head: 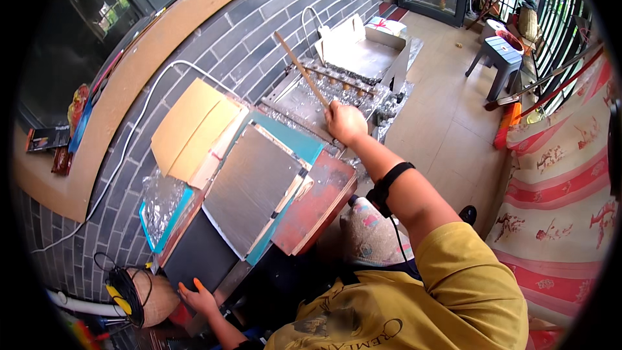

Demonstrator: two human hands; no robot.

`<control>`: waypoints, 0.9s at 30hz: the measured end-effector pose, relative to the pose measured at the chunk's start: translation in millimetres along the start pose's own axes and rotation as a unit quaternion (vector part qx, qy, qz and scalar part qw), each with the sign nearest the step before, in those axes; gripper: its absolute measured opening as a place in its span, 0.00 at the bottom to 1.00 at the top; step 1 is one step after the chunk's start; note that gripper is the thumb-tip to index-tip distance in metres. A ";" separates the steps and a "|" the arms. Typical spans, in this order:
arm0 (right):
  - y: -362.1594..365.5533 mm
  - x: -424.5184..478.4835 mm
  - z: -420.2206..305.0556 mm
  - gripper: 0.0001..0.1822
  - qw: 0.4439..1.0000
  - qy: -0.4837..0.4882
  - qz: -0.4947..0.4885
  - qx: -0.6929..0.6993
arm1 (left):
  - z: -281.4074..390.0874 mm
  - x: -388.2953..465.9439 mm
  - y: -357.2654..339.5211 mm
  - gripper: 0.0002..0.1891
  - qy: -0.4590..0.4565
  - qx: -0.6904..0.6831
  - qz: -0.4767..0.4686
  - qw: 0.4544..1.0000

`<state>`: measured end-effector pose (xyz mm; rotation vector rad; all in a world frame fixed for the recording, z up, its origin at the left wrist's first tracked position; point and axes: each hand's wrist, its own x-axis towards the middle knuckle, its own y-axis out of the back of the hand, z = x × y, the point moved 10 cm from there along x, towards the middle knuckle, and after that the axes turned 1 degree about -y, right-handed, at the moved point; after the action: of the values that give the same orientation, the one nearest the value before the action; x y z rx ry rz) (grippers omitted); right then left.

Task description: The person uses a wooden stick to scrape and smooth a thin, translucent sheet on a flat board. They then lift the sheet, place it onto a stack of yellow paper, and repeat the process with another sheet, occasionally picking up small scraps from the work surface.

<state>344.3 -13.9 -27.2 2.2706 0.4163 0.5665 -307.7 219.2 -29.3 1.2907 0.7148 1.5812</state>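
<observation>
My right hand [347,122] grips the lower end of a thin wooden stick [302,70], which slants up over a foil-lined metal worktop [306,104]. My left hand [198,297], fingers apart, is at the near edge of a smooth black panel [201,248]; whether it presses on the panel I cannot tell. Between the hands lies a dark grey flat sheet [255,180] in a pale frame, with black clips or tape along one side. Under it shows a teal board [286,136]. A worn red-brown wooden board [316,199] sits beneath, nearest my knee.
A folded tan card [197,131] and crumpled clear plastic in a blue tray [163,211] lie along the grey brick wall [194,63]. A metal box-like tray [376,58] stands beyond the worktop. A woven basket with black cable [153,296] is at lower left, a plastic stool [500,56] at right.
</observation>
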 end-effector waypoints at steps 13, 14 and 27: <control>-0.2 -2.7 -5.9 0.17 0.999 0.027 -0.012 0.025 | -14.2 1.1 -1.6 0.31 0.034 -0.002 0.014 0.999; 0.5 -2.8 -5.7 0.18 0.999 0.032 -0.009 0.025 | -13.6 1.9 -2.7 0.31 0.030 0.004 0.014 0.999; 2.6 -3.1 -6.9 0.16 0.999 0.032 -0.007 0.020 | -12.6 1.6 -1.8 0.30 0.028 0.013 0.022 0.999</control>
<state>338.4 -13.0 -21.8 2.2897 0.4788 0.6315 -319.1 222.8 -33.7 1.2946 0.7486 1.6535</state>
